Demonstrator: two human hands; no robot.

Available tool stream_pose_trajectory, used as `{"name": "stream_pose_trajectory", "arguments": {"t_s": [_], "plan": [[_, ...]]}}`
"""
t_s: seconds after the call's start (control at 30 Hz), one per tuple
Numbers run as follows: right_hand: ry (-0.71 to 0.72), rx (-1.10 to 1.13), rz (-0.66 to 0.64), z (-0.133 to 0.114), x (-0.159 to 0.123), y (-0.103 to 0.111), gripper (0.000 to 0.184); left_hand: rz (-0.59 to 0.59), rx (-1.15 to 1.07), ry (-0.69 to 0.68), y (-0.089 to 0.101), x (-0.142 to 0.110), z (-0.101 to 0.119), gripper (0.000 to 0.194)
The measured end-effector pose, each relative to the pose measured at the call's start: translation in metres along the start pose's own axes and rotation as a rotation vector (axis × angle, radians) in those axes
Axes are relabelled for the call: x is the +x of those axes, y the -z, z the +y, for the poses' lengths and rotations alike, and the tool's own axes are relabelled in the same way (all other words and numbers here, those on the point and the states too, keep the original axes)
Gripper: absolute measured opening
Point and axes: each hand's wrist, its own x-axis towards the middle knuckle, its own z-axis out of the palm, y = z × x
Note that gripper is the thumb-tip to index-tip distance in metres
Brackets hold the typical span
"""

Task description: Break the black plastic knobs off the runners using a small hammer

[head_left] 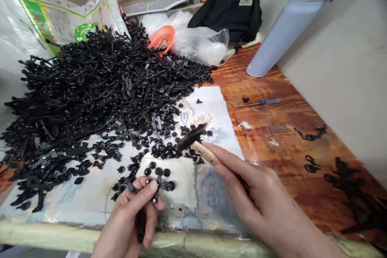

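My right hand (242, 177) is closed round the wooden handle of a small hammer (208, 155). Its dark head hovers just beyond a white pad (181, 169). In my left hand (136, 207), thumb and fingers pinch a small black plastic part (159, 185) with arms and a round hole, over the pad's near left side. A dark rod-like piece (140, 225) also shows among the lower fingers of that hand. Several round black caps (166, 172) sit on the pad, and more small black pieces (165, 151) crowd its far and left edges.
A big heap of black plastic parts (99, 80) covers the table's left side. Behind it stand a printed plastic sack (66, 20), an orange dish (163, 38) and a black cap (229, 14). Rightward are a blue-handled screwdriver (266, 101), a pale tube (281, 32) and a wall.
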Motion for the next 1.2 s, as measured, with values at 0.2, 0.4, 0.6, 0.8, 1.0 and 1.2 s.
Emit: {"name": "stream_pose_trajectory", "arguments": {"t_s": [0.2,0.4,0.6,0.8,1.0,1.2], "plan": [[0.033,0.002,0.044,0.0003,-0.0011,0.0017,0.041,0.028,0.033,-0.018,-0.0051,-0.0049,0.0031,0.029],[0.028,-0.008,0.043,0.0023,-0.0042,0.0017,0.041,0.001,0.032,-0.038,-0.0029,-0.0027,-0.0016,0.028],[0.038,-0.015,0.040,0.0019,-0.0036,0.0016,0.041,-0.001,0.076,-0.060,-0.0010,-0.0013,-0.0048,0.031],[0.053,-0.023,0.004,-0.0008,-0.0061,0.0000,0.041,0.021,0.124,-0.076,-0.0052,-0.0031,-0.0035,0.033],[0.082,-0.064,-0.061,-0.0045,-0.0076,-0.0016,0.042,0.064,0.041,-0.045,-0.0035,-0.0002,-0.0041,0.036],[0.057,-0.078,0.014,0.0011,-0.0040,-0.0021,0.041,0.023,0.136,0.010,0.0021,0.0020,0.0002,0.034]]}}
